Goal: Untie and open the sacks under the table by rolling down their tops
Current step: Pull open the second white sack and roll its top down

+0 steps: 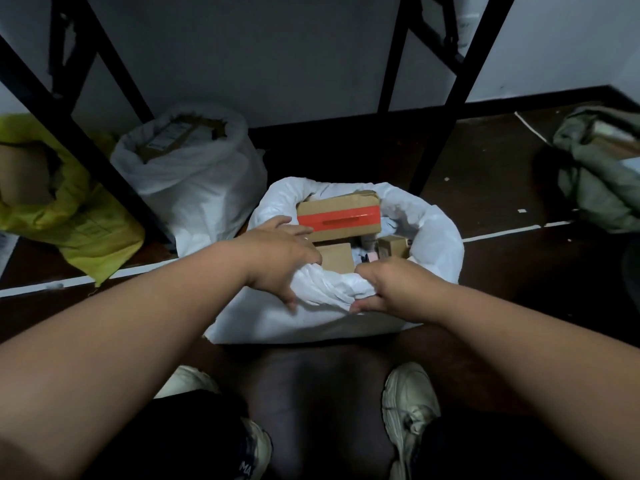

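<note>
We crouch over a white sack (346, 317) directly under both hands. Our left hand (280, 258) spreads over the near rim, thumb outside and fingers reaching in; our right hand (388, 289) bunches the rim just beside it, fingers curled into the cloth, likely to fold the top down. The sack stands open, its rim thickly rolled, cardboard boxes (339, 220) showing inside just beyond our fingers.

Open white sack (433, 244), top rolled down, apparently holding boxes
</note>
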